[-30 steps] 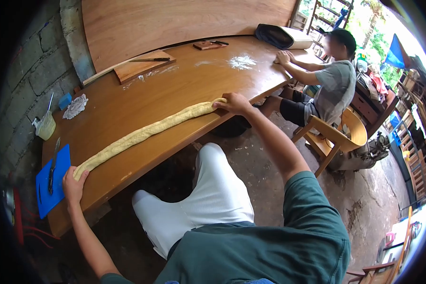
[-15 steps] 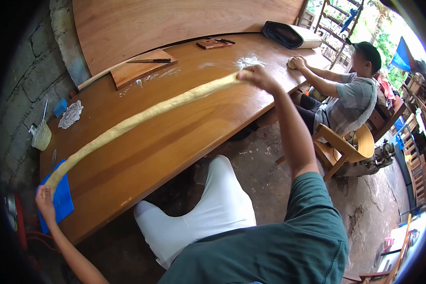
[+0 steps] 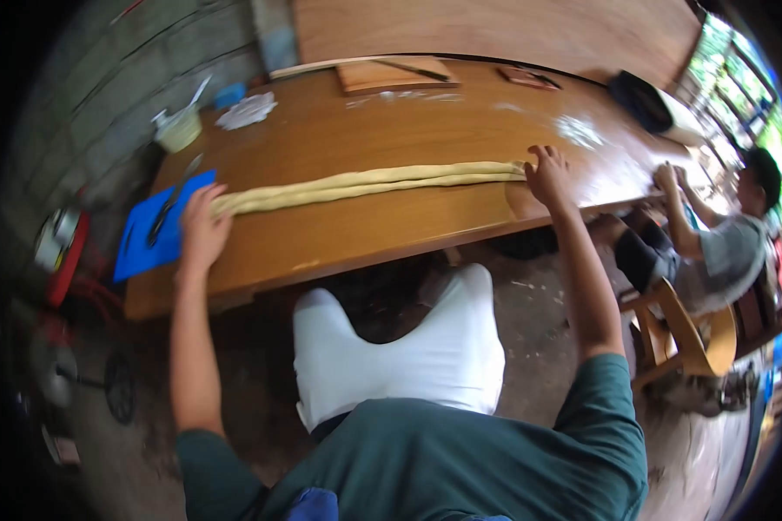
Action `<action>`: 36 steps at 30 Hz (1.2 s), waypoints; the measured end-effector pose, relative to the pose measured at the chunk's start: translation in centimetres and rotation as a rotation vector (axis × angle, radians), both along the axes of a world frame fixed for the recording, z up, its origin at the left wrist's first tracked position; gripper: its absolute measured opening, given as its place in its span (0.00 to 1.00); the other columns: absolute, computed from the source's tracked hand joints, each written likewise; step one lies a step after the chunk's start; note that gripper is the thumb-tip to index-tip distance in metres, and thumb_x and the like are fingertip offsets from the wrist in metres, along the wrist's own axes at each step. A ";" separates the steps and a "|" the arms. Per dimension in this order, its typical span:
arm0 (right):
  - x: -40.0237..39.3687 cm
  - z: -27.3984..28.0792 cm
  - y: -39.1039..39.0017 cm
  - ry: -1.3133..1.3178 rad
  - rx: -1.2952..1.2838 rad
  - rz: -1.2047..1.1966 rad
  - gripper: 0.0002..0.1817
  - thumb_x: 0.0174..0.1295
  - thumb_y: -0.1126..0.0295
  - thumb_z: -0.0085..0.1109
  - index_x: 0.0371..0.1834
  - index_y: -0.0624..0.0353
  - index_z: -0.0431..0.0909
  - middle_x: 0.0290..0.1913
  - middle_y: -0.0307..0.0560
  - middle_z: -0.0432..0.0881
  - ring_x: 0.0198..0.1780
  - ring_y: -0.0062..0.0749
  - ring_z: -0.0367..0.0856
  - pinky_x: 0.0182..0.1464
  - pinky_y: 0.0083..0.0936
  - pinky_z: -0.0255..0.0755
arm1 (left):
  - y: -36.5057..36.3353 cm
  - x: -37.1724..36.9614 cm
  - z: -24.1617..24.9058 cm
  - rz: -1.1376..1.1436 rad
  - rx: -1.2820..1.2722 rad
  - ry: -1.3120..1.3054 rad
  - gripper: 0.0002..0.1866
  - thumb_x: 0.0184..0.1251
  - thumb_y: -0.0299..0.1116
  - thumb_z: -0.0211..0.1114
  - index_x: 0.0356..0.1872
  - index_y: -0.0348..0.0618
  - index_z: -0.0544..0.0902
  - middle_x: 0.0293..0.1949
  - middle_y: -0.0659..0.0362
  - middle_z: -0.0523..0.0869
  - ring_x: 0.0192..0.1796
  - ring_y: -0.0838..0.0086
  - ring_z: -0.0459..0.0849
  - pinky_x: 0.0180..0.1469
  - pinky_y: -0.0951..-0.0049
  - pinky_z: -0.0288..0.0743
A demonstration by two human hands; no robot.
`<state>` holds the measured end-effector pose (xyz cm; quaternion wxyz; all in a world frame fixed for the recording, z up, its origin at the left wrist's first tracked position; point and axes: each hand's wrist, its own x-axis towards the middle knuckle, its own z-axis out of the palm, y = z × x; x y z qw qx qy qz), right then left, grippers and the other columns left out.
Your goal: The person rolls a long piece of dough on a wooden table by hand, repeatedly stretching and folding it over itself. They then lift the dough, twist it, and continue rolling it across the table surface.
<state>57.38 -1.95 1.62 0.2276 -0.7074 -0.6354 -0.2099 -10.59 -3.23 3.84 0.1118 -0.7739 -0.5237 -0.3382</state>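
Head cam, only view. Long rope of yellow dough lies flat on the wooden table, running L to R, looks doubled: two strands side by side, touching.

L hand rests on the dough's left end, near the table's front edge, fingers spread and flat, palm down, not gripping. R hand sits at the dough's right end, fingers loosely curled over the tip; can't tell if it pinches the dough or just presses it.

Around it: blue cutting mat just left of the L hand, overhanging the table edge a bit, w/ a dark knife lying on it. Behind, near the block wall: small cup w/ a utensil sticking out, white crumpled cloth, something small and blue beside it, blurred. Wooden board at the back w/ a knife on top. Smaller wooden piece further right. Flour patch on the table past the R hand. Dark bag at the far right end.

Another person sits on a wooden chair at the right end, both hands up on the table edge, well apart from the dough.

Nothing sits betw the two hands except the dough. Wearer's white-trousered knees under the table front. Red items on the floor at left, blurred.
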 end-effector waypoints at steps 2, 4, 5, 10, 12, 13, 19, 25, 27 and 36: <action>-5.7 1.3 0.2 0.089 0.041 0.252 0.21 0.70 0.62 0.70 0.64 0.54 0.83 0.60 0.53 0.85 0.64 0.53 0.82 0.69 0.48 0.73 | -0.5 4.7 0.4 -0.104 -0.048 -0.067 0.23 0.71 0.32 0.73 0.65 0.41 0.84 0.67 0.46 0.84 0.72 0.50 0.81 0.75 0.55 0.75; -13.5 1.4 -1.1 0.119 0.003 0.464 0.23 0.74 0.60 0.66 0.68 0.58 0.80 0.63 0.56 0.85 0.68 0.55 0.81 0.74 0.47 0.71 | -1.3 10.4 0.9 -0.214 -0.123 -0.097 0.25 0.73 0.34 0.72 0.69 0.41 0.83 0.72 0.47 0.82 0.75 0.51 0.79 0.79 0.54 0.70; -17.5 2.1 -2.0 0.258 -0.217 0.545 0.28 0.77 0.56 0.62 0.74 0.60 0.76 0.68 0.59 0.83 0.72 0.56 0.79 0.78 0.45 0.68 | -1.0 12.7 0.4 -0.265 -0.133 -0.025 0.27 0.77 0.39 0.69 0.73 0.43 0.80 0.77 0.47 0.78 0.79 0.51 0.74 0.82 0.54 0.65; -25.8 -1.3 0.4 0.203 -0.492 0.451 0.48 0.83 0.33 0.36 0.89 0.65 0.54 0.90 0.56 0.58 0.91 0.48 0.51 0.90 0.54 0.41 | 4.5 19.5 -4.3 -0.264 -0.413 0.098 0.37 0.87 0.58 0.51 0.87 0.49 0.65 0.88 0.50 0.60 0.89 0.52 0.57 0.89 0.47 0.46; -25.6 -1.7 4.0 0.259 -0.550 0.414 0.50 0.82 0.31 0.32 0.90 0.64 0.50 0.91 0.52 0.53 0.92 0.44 0.45 0.90 0.55 0.35 | 7.7 20.1 -5.6 -0.112 -0.513 0.157 0.40 0.89 0.63 0.36 0.91 0.53 0.53 0.92 0.56 0.50 0.92 0.56 0.47 0.90 0.46 0.36; -25.2 -1.5 5.6 0.315 -0.604 0.390 0.51 0.81 0.30 0.27 0.91 0.63 0.46 0.93 0.49 0.48 0.93 0.41 0.39 0.91 0.56 0.28 | 8.9 20.5 -4.7 -0.081 -0.608 0.122 0.39 0.89 0.63 0.31 0.91 0.55 0.50 0.92 0.60 0.48 0.92 0.58 0.46 0.90 0.43 0.32; -25.9 -0.5 12.0 0.190 -0.562 0.227 0.52 0.80 0.28 0.24 0.91 0.62 0.48 0.93 0.51 0.50 0.93 0.46 0.38 0.91 0.53 0.26 | 15.6 23.9 -4.1 0.256 -0.575 0.236 0.39 0.88 0.65 0.30 0.91 0.61 0.54 0.92 0.61 0.45 0.93 0.59 0.41 0.89 0.41 0.28; -25.2 -0.7 19.6 0.192 -0.332 0.323 0.47 0.80 0.32 0.34 0.81 0.65 0.68 0.81 0.61 0.72 0.86 0.50 0.61 0.90 0.52 0.38 | 22.6 24.8 -3.1 0.303 -0.498 0.228 0.36 0.88 0.64 0.33 0.89 0.64 0.61 0.92 0.60 0.49 0.92 0.59 0.44 0.89 0.39 0.35; -24.7 -0.7 21.5 0.224 -0.239 0.344 0.44 0.79 0.34 0.38 0.75 0.66 0.74 0.74 0.64 0.79 0.81 0.51 0.71 0.89 0.51 0.44 | 26.4 24.9 -3.8 0.262 -0.464 0.144 0.35 0.88 0.64 0.36 0.87 0.64 0.64 0.91 0.59 0.51 0.92 0.59 0.46 0.89 0.38 0.38; -24.6 -1.1 23.1 0.239 -0.126 0.421 0.38 0.77 0.37 0.45 0.62 0.64 0.82 0.61 0.61 0.87 0.72 0.50 0.80 0.84 0.48 0.53 | 29.5 24.2 -5.3 0.143 -0.328 0.171 0.32 0.88 0.57 0.47 0.84 0.55 0.69 0.87 0.57 0.63 0.89 0.60 0.57 0.87 0.43 0.49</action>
